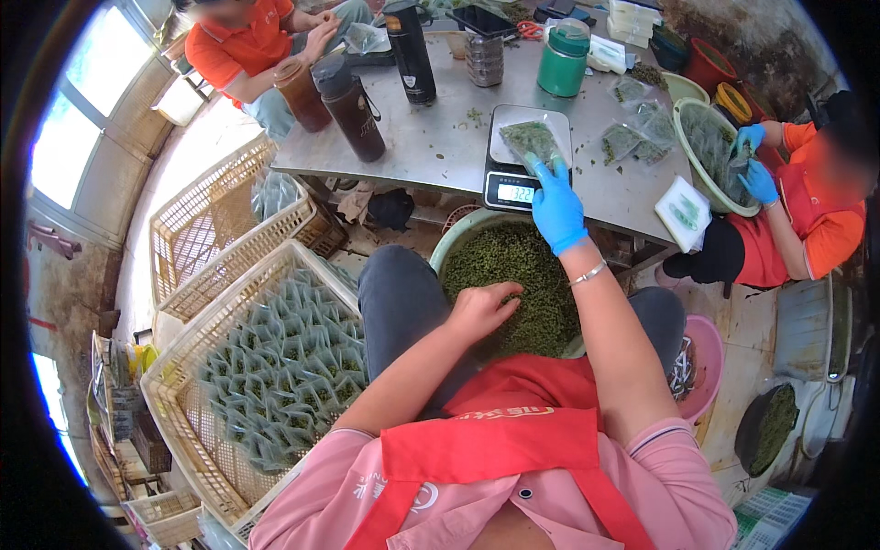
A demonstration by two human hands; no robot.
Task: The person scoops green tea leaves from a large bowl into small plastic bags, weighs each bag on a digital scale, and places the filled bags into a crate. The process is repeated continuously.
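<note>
My right hand [558,212], in a blue glove, has its fingers on the lower edge of a clear plastic bag [528,137] of green grains. This bag lies on the white plate of a digital scale [494,183] with a lit display. Bare and with fingers curled, my left hand [483,311] is over a basin [448,237] between my knees. Many small green berries, resembling green peppercorns [512,258], fill it. Whether my left fingers hold any berries cannot be told.
A metal table [440,148] bears bottles, a green jar [564,58] and several filled bags [643,134]. Left of me, a plastic crate [185,405] holds rows of filled bags. One co-worker [832,227] handles bags in a tub [687,124]; another [234,51] sits far left.
</note>
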